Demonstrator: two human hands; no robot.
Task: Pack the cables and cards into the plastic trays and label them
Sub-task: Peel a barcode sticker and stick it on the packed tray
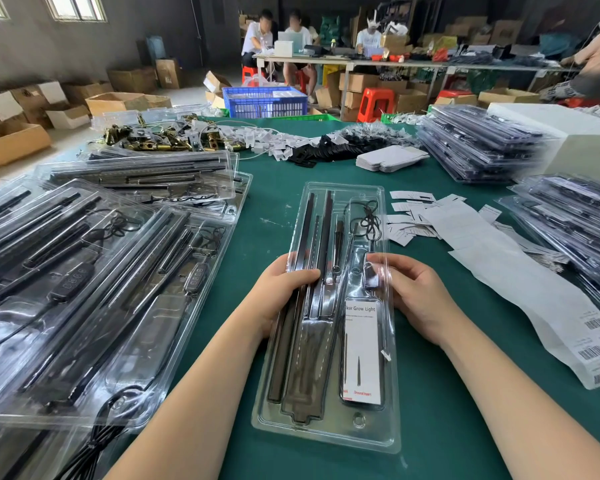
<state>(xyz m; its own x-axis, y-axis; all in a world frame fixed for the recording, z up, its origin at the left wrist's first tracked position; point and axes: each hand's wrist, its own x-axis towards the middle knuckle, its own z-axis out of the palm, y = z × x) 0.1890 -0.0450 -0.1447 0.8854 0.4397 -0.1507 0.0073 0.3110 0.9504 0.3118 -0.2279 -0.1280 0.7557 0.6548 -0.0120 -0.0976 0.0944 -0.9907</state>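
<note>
A clear plastic tray lies lengthwise on the green table in front of me. It holds black light bars, a coiled black cable and a white "Grow Light" card. My left hand grips the tray's left edge, thumb on top across the bars. My right hand holds the right edge, with its fingers curled onto the tray near the black controller.
Filled trays spread over the left side. Stacks of closed trays stand at the right. A barcode label strip and loose cards lie right of my tray. Clips and parts lie at the far edge.
</note>
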